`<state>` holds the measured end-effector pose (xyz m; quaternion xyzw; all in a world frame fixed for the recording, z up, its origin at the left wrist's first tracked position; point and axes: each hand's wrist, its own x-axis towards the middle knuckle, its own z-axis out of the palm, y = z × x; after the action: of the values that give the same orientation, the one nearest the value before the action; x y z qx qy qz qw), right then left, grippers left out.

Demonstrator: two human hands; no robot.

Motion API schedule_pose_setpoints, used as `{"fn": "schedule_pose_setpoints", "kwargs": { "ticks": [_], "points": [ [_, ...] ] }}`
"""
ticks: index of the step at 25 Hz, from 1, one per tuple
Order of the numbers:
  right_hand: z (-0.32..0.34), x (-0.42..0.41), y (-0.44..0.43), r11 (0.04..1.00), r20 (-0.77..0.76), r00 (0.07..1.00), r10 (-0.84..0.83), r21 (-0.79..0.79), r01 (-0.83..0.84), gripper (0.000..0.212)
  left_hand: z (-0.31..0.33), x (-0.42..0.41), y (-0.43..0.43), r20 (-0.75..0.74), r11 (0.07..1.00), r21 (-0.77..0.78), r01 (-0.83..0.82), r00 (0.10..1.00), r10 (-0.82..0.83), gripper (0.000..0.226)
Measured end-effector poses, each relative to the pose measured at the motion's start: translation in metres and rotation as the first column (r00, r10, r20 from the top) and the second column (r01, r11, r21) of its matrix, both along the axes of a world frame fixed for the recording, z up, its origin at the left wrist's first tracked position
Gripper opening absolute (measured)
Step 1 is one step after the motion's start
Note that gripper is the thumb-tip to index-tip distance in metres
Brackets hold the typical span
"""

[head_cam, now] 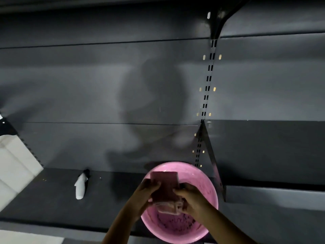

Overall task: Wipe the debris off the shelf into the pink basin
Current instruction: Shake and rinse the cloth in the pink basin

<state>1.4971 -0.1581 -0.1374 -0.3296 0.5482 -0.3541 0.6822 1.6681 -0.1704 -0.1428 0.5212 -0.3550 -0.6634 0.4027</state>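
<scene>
Fingers of left hand (147,189) and right hand (190,198) pinching folded cloth (165,189) over pink basin (209,184).

- No text, label, brand, number or sign can be read anywhere in this view.
- The dark squiggles inside the pink basin (209,184) are too blurred to tell whether they are writing.
- The white spray bottle (80,186) lying on the shelf (52,196) shows no legible label on the side facing the camera.
</scene>
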Motion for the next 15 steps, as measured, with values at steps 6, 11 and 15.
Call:
{"fn": "schedule_pose_setpoints", "kwargs": {
  "ticks": [6,11,15],
  "points": [
    [-0.039,-0.014,-0.008,0.996,-0.103,0.994,0.030,0.084,-0.022,0.026,-0.024,-0.008,-0.002,0.252,0.995,0.100,0.027,0.966,-0.051,0.034],
    [-0.070,-0.011,-0.022,0.996,-0.296,0.955,-0.026,0.075,0.050,0.032,-0.053,-0.018,-0.011,0.341,0.993,0.093,0.076,0.934,-0.103,0.047],
    [-0.101,0.004,-0.032,0.994,-0.400,0.915,-0.053,0.068,0.087,0.036,-0.089,-0.020,-0.018,0.574,0.992,0.066,0.108,0.809,-0.127,0.052]
  ]
}}
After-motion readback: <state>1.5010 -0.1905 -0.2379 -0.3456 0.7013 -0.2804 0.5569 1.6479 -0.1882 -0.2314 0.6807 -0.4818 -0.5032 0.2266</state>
